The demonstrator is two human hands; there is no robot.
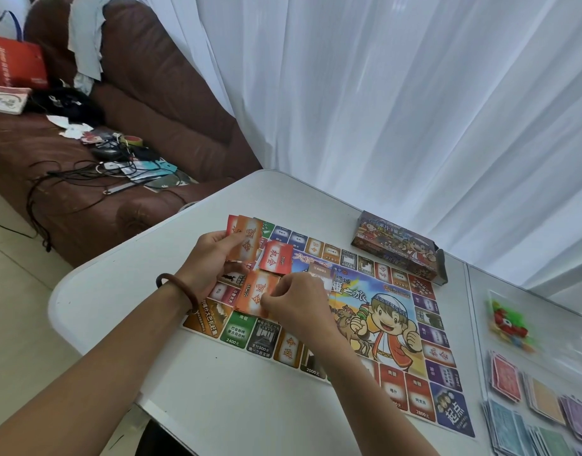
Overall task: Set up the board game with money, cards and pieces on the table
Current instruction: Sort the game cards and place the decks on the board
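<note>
A colourful game board (394,327) lies flat on the white table (217,390). Over its far left corner my left hand (210,255) grips a fan of orange and red cards (246,240). A red card (278,260) sticks out just right of the fan. My right hand (296,301) pinches an orange card (255,296) above the board's left side. Stacks of play money (539,406) in red, tan, purple, blue and green lie to the right. A clear bag of plastic pieces (509,320) rests beyond them.
The open game box (398,246) stands at the table's far edge, near the white curtain (381,93). A brown sofa (135,126) to the left holds cables, papers and a red bag (15,62). Tiled floor shows below the sofa.
</note>
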